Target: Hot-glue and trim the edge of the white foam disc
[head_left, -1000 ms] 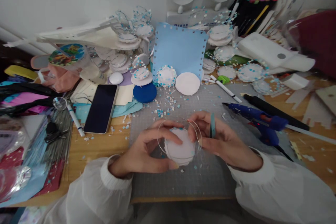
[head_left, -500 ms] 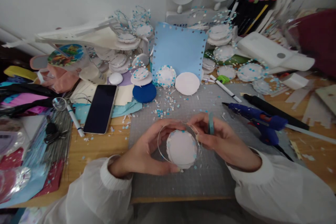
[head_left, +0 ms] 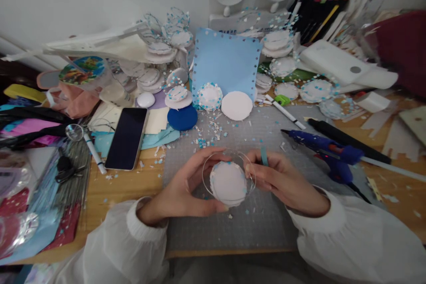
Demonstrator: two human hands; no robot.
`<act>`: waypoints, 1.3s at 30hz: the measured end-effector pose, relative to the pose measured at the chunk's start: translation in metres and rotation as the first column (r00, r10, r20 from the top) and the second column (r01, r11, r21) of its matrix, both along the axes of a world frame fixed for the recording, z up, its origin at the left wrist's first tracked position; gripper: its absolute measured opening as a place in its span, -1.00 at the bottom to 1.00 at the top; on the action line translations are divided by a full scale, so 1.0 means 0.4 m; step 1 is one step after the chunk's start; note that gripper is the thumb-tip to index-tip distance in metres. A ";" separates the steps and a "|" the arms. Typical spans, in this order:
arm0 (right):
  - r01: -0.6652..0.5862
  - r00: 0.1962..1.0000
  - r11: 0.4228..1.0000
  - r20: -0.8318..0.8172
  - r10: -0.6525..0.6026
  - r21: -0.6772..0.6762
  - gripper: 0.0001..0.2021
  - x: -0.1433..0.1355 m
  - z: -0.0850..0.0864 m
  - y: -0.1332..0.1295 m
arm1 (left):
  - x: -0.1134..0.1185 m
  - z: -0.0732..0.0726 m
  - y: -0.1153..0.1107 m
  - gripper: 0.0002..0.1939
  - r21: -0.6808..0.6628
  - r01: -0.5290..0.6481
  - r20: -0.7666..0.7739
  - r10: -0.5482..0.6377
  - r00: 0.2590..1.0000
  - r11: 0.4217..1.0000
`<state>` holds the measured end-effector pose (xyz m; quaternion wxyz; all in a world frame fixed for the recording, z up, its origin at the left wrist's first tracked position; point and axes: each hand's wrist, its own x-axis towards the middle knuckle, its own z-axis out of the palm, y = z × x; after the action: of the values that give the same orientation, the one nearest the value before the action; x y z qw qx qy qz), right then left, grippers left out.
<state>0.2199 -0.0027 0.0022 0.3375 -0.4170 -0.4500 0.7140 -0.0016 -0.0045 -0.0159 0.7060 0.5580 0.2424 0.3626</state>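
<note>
My left hand point(head_left: 196, 186) curves around a round white paper disc point(head_left: 228, 183), its thumb at the lower edge and fingers behind the upper edge. Small blue and white bits run along the disc's rim. A thin wire ring point(head_left: 203, 176) loops around and over the disc. My right hand point(head_left: 269, 168) pinches the ring's right side between thumb and fingers, and a teal strip point(head_left: 264, 156) stands at its index finger. Both hands are above the grey cutting mat point(head_left: 266, 235). Exactly how the ring meets the disc is hard to make out.
A blue glue gun point(head_left: 322, 144) lies on the right, beside a black pen-like tool point(head_left: 349, 140). At the back stand a light blue card point(head_left: 228, 60) and several decorated white discs. A phone point(head_left: 127, 138) lies left, near a dark blue disc point(head_left: 182, 118).
The disc has shifted slightly up and left in my left hand. My right hand has turned, and the wire ring now sits wider and flatter around the disc.
</note>
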 end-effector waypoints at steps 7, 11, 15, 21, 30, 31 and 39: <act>0.047 0.991 0.996 0.124 -0.056 0.080 -0.70 -0.002 -0.012 -0.003 | -0.004 -0.002 -0.004 -0.17 0.020 -0.015 -0.027 0.016 1.000 1.000; 0.059 0.988 0.992 0.135 -0.074 0.110 -0.71 -0.001 -0.019 -0.004 | -0.004 -0.004 -0.004 -0.23 0.035 -0.043 -0.035 0.044 0.998 0.998; 0.058 0.989 0.992 0.131 -0.073 0.110 -0.73 0.000 -0.022 -0.005 | -0.004 -0.007 -0.005 -0.26 0.042 -0.053 -0.040 0.055 0.998 0.998; 0.056 0.989 0.996 0.130 -0.065 0.070 -0.73 -0.001 -0.029 -0.004 | -0.001 -0.014 -0.004 -0.31 0.077 -0.058 -0.013 0.059 0.998 0.995; 0.075 0.991 0.997 0.111 -0.072 -0.022 -0.70 -0.003 -0.028 -0.008 | 0.001 -0.010 -0.004 -0.26 0.071 -0.056 -0.068 0.061 0.996 0.996; 0.094 0.990 0.995 0.105 -0.090 -0.035 -0.69 -0.006 -0.028 -0.006 | 0.002 -0.006 -0.005 -0.22 0.075 -0.051 -0.081 0.057 0.995 0.996; 0.320 0.946 0.938 -0.002 -0.323 -0.135 -0.73 -0.016 -0.001 0.023 | 0.001 0.006 -0.016 -0.07 0.112 -0.069 -0.171 0.088 0.981 0.991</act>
<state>0.2137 0.0067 0.0018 0.4266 -0.4977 -0.3231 0.6826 -0.0014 -0.0109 -0.0137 0.6364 0.6144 0.3061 0.3518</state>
